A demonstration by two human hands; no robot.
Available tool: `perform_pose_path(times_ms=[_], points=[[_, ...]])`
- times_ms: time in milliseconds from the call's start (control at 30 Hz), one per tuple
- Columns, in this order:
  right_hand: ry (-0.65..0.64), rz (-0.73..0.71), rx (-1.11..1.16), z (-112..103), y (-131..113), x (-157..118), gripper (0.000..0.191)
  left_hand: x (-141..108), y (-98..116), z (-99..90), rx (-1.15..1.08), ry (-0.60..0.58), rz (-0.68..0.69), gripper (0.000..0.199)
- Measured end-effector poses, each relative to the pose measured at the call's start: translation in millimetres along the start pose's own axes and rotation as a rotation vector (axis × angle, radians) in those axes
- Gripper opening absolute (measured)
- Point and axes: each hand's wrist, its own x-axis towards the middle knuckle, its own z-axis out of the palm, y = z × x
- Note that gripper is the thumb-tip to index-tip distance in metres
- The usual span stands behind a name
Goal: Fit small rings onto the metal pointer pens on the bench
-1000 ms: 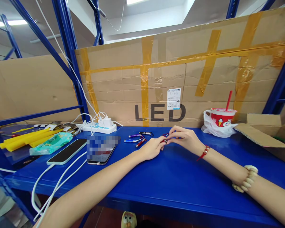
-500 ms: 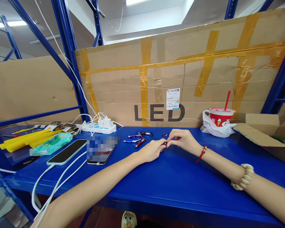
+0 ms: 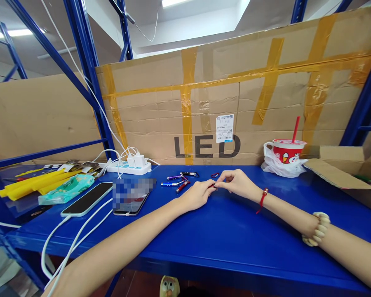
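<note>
Over the middle of the blue shelf, my left hand (image 3: 197, 195) pinches a small red metal piece (image 3: 212, 185), mostly covered by the fingers. My right hand (image 3: 235, 182) meets it from the other side, thumb and forefinger closed on the piece's right end. Just beyond the fingertips lies a loose red carabiner clip (image 3: 214, 175). To the left of my hands are several pen-shaped keychain flashlights: a black one (image 3: 188, 173), a purple one (image 3: 174, 177), a blue one (image 3: 170, 184) and a red one (image 3: 182, 187).
Left of my hands lie two phones, a dark one (image 3: 131, 206) and a pale-edged one (image 3: 88, 199), with white cables. Behind them sits a power strip (image 3: 130, 166). A red cup (image 3: 287, 152) in a plastic bag and an open cardboard box (image 3: 343, 175) stand at right.
My right fingertips have shifted slightly left, closer to the left hand, and less of the held piece shows. The other things stay where they were.
</note>
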Motion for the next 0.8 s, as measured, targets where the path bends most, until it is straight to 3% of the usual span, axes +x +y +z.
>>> perform_pose_path(times_ms=[500,800], points=[[-0.186,0.317,0.31,2.1,-0.4,-1.2,0.044,0.0,0.9,0.9,0.045,0.065,0.001,0.017],[-0.182,0.335,0.329,1.7,-0.4,-0.4,0.044,1.4,0.3,1.3,0.04,0.09,0.022,0.017]])
